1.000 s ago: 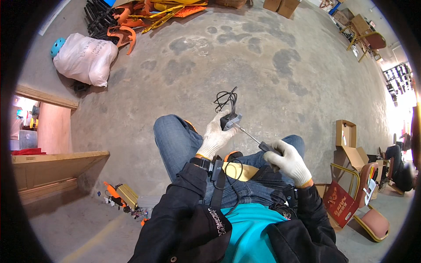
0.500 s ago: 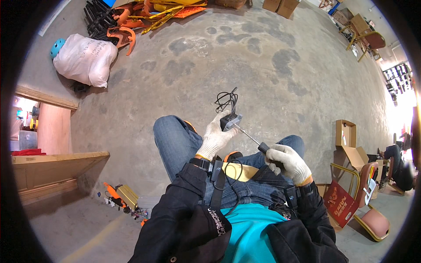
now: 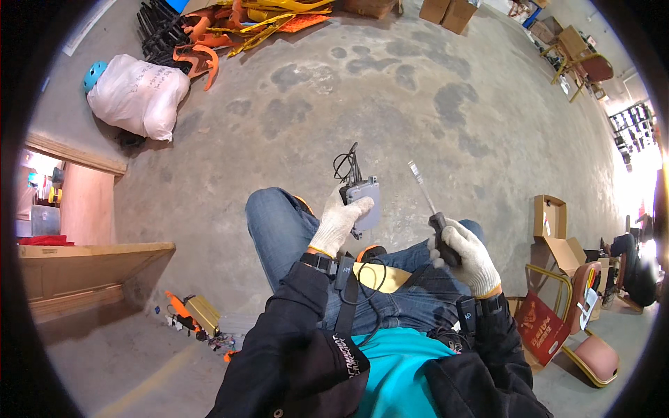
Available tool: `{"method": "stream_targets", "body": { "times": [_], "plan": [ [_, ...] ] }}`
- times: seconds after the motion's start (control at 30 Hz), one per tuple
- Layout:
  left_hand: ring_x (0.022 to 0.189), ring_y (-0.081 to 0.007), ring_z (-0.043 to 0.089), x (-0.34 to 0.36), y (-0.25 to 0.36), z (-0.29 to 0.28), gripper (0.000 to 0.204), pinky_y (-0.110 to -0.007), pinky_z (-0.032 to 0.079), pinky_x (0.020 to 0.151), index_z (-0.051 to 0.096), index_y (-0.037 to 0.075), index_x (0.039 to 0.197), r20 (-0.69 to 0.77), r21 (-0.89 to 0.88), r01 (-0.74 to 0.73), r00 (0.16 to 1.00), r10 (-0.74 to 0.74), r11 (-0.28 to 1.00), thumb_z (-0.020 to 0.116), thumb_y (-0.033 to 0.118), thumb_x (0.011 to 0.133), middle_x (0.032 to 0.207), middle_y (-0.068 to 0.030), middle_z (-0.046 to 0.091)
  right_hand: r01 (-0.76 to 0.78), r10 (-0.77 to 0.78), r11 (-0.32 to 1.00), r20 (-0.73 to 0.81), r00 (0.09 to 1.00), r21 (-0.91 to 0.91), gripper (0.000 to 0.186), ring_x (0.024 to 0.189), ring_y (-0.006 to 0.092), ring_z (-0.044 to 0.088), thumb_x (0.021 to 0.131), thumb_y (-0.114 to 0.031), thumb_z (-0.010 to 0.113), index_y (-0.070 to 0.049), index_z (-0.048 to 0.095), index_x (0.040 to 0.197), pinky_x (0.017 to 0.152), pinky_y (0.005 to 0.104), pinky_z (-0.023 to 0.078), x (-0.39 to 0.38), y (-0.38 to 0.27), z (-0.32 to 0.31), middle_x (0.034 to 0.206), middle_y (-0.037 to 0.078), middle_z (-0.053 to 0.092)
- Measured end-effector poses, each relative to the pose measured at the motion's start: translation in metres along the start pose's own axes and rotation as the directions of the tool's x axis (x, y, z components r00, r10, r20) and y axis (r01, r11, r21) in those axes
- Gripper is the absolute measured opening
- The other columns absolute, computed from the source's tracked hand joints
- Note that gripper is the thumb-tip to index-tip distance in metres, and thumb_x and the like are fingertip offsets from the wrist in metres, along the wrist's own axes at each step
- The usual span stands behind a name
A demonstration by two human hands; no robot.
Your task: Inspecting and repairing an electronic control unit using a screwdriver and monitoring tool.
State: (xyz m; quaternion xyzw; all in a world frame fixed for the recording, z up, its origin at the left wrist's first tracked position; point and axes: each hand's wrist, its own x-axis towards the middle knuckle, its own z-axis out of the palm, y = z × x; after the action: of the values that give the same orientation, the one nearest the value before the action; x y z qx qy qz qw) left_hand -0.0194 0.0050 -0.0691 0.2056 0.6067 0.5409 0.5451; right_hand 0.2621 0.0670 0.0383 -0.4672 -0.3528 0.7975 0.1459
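My left hand (image 3: 339, 221), in a white knit glove, grips a flat grey box-shaped device (image 3: 367, 203). The thumb lies across its face. A loose bundle of black cable (image 3: 347, 166) rises from the device's far end. My right hand (image 3: 468, 258), gloved too, is closed around the dark handle of a screwdriver (image 3: 437, 221). Its metal shaft points away and slightly left, the tip apart from the device. Both hands are above my lap, where a yellow piece (image 3: 385, 275) shows between my legs in jeans.
A white sack (image 3: 139, 97) and a pile of orange and yellow plastic parts (image 3: 261, 21) lie far left. Small parts lie near a gold-coloured box (image 3: 203, 312). At the right are an open cardboard box (image 3: 550, 214), a red bag (image 3: 541, 327) and a tipped chair (image 3: 592, 355).
The screwdriver has come away from the device and now points forward, apart from it. My left hand has turned the device so its broad grey face shows.
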Motion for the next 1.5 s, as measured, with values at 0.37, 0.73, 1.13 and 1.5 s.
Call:
{"method": "stream_targets", "body": {
  "times": [0.37, 0.73, 1.13, 1.5],
  "plan": [
    [0.117, -0.0302, 0.072, -0.003, -0.001, 0.009, 0.048, -0.046, 0.060, 0.104, 0.058, -0.003, 0.143, 0.212, -0.436, 0.171, 0.974, -0.084, 0.884, 0.070, 0.004, 0.097, 0.130, -0.0176, 0.070, 0.033, -0.051, 0.956, -0.054, 0.997, -0.291, 0.023, 0.066, 0.0116, 0.060, 0.096, -0.026, 0.075, -0.006, 0.066, 0.095, 0.060, 0.0278, 0.046, 0.038, 0.024, 0.011, 0.075, 0.001, 0.062],
    [0.126, -0.0348, 0.068, 0.000, -0.011, 0.010, 0.054, -0.050, 0.052, 0.115, 0.053, -0.006, 0.148, 0.377, -0.581, 0.292, 0.924, -0.066, 0.760, 0.069, 0.016, 0.102, 0.134, -0.0213, 0.069, 0.078, -0.094, 0.980, -0.077, 0.993, -0.182, 0.043, 0.070, 0.0079, 0.060, 0.099, -0.030, 0.078, 0.000, 0.064, 0.127, 0.063, 0.0254, 0.052, 0.061, 0.039, 0.037, 0.092, 0.001, 0.066],
    [0.125, -0.0285, 0.068, -0.006, -0.005, 0.004, 0.065, -0.044, 0.054, 0.111, 0.054, 0.001, 0.150, 0.473, -0.579, 0.255, 0.879, 0.063, 0.775, 0.082, 0.023, 0.096, 0.137, -0.0134, 0.069, 0.029, -0.027, 0.997, 0.029, 0.999, -0.067, 0.029, 0.070, 0.0084, 0.060, 0.094, -0.021, 0.077, 0.001, 0.067, 0.109, 0.064, 0.0263, 0.054, 0.054, 0.023, 0.030, 0.086, 0.001, 0.064],
    [0.122, -0.0266, 0.069, -0.014, -0.012, 0.000, 0.055, -0.044, 0.056, 0.107, 0.061, -0.001, 0.140, 0.494, -0.370, 0.330, 0.862, -0.117, 0.868, 0.085, 0.017, 0.093, 0.126, -0.0117, 0.073, 0.056, -0.015, 0.947, 0.130, 0.991, -0.317, 0.032, 0.059, 0.0074, 0.055, 0.088, -0.029, 0.080, -0.002, 0.072, 0.103, 0.051, 0.0237, 0.040, 0.052, -0.017, 0.007, 0.078, 0.001, 0.065]
  ]
}}
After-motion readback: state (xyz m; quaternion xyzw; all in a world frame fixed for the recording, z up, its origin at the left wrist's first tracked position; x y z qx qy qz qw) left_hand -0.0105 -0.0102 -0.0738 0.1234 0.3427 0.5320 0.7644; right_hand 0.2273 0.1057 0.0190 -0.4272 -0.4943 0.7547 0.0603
